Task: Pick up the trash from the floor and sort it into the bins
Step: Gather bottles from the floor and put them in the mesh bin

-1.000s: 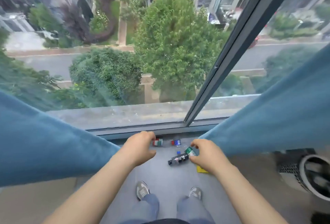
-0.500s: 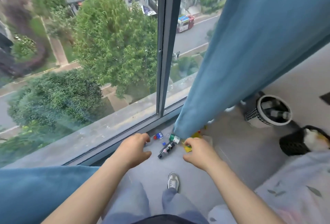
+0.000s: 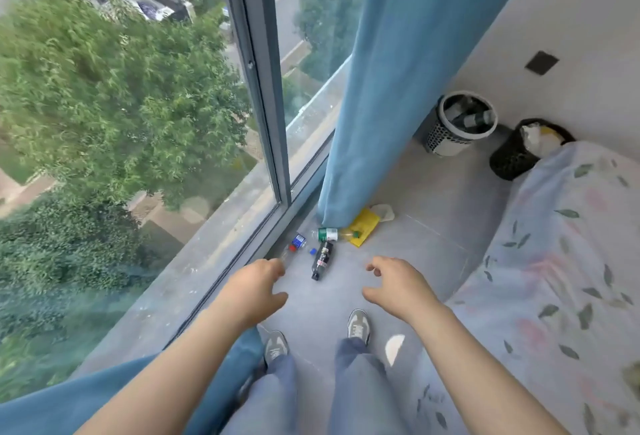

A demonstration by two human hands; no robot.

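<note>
**Both hands empty over the litter by the window**

My left hand [image 3: 258, 290] hangs at about seven o'clock from the dark bottle [image 3: 322, 259], fingers loosely bent, thumb spread, gripping nothing; my right hand [image 3: 398, 287] hangs at about four o'clock from that bottle, fingers relaxed and slightly hooked, likewise empty; neither hand touches any trash.

The dark bottle lies on its side on the grey floor [image 3: 433, 192], narrow end toward six o'clock. At its twelve o'clock a green-label bottle [image 3: 330, 234] lies crosswise, its capped end reaching the yellow packet [image 3: 365, 225]. At the dark bottle's ten o'clock a small blue-and-red bottle [image 3: 298, 241] lies against the window track, with a loose blue cap [image 3: 313, 251] between the two. A pale crumpled scrap [image 3: 382, 212] sits just beside the packet at one o'clock; the blue curtain [image 3: 398, 70] ends right above the green-label bottle.

Toward two o'clock in my view the white bin [image 3: 446, 143] holds bottles; the black bin [image 3: 507, 162] stands just beside it at its four o'clock, holding pale crumpled material. A flowered bed cover [image 3: 554, 261] fills three o'clock; a white half-round scrap [image 3: 394, 348] lies near the right shoe [image 3: 358, 325].
</note>
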